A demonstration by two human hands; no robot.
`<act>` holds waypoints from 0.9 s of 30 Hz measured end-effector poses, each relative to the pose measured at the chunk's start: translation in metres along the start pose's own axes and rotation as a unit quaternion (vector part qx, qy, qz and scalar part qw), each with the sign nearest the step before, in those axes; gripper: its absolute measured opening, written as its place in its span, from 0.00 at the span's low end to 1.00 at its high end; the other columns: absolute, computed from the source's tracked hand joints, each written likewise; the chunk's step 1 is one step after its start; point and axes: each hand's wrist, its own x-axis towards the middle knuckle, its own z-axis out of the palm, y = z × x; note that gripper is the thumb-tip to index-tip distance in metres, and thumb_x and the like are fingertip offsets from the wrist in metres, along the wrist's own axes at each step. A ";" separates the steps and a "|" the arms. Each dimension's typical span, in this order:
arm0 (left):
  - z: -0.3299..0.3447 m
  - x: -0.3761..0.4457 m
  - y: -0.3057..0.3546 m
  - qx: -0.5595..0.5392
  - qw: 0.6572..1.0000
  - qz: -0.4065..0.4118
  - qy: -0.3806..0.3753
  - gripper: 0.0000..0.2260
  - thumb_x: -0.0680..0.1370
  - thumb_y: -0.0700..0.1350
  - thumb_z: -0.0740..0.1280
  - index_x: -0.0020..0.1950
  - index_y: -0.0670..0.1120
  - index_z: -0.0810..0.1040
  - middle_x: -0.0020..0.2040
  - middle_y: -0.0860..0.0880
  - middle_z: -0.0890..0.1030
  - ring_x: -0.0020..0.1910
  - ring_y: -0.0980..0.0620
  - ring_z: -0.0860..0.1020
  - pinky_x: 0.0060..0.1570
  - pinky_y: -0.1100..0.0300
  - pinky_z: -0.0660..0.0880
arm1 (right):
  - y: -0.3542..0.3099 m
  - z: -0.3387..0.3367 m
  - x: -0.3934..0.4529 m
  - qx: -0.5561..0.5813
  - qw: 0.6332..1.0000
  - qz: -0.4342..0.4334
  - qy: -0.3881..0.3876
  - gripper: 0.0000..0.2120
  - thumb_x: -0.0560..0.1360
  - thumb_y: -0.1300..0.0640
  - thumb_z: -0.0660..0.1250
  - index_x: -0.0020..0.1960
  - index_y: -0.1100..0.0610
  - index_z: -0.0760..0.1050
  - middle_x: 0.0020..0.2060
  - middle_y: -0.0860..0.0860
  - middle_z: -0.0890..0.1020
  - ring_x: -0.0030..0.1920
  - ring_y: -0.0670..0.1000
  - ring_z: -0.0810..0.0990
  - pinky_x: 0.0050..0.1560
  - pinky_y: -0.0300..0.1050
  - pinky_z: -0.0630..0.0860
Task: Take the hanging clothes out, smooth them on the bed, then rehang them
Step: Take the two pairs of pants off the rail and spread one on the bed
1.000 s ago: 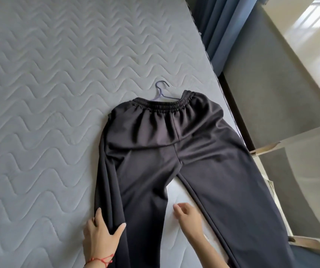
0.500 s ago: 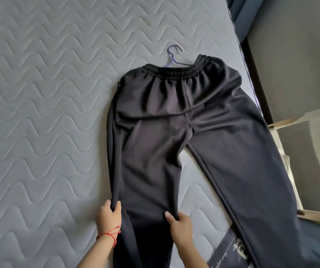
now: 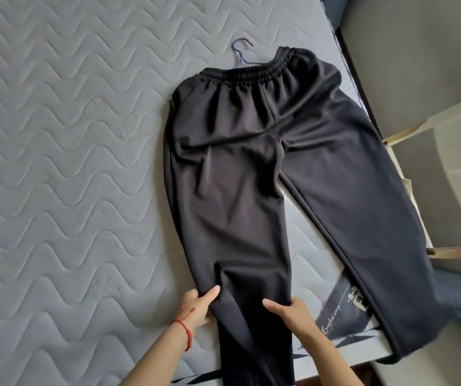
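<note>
A quilted grey bed (image 3: 65,168) carries black trousers (image 3: 251,168) laid flat, waistband away from the person, legs toward them. Just beyond the waistband lies a purple hanger (image 3: 241,52), partly covered. At the nearer trouser leg, the left hand (image 3: 197,305) pinches its outer edge, thumb on top; the right hand (image 3: 290,309) grips its inner edge.
</note>
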 end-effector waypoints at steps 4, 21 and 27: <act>-0.008 -0.007 -0.015 -0.040 0.999 0.017 0.033 0.04 0.76 0.40 0.66 0.49 0.41 0.75 0.52 0.41 0.78 0.47 0.44 0.77 0.45 0.54 0.75 | 0.019 -0.002 -0.020 -0.059 0.998 -0.022 -0.011 0.07 0.71 0.65 0.70 0.37 0.54 0.78 0.28 0.42 0.82 0.26 0.34 0.78 0.30 0.27 0.72; 0.014 -0.044 -0.091 0.073 0.996 0.034 0.025 0.10 0.78 0.40 0.62 0.36 0.42 0.70 0.39 0.43 0.75 0.41 0.45 0.76 0.40 0.52 0.77 | 0.098 -0.029 -0.062 -0.076 0.996 -0.049 -0.007 0.15 0.73 0.64 0.67 0.29 0.57 0.71 0.23 0.45 0.72 0.28 0.44 0.69 0.32 0.38 0.66; -0.013 -0.010 -0.131 0.073 0.987 0.048 0.135 0.13 0.78 0.47 0.61 0.35 0.44 0.71 0.47 0.38 0.78 0.51 0.37 0.78 0.55 0.36 0.74 | 0.090 -0.043 -0.077 -0.048 0.992 -0.111 0.041 0.15 0.78 0.57 0.61 0.33 0.55 0.72 0.30 0.46 0.75 0.35 0.43 0.71 0.38 0.41 0.68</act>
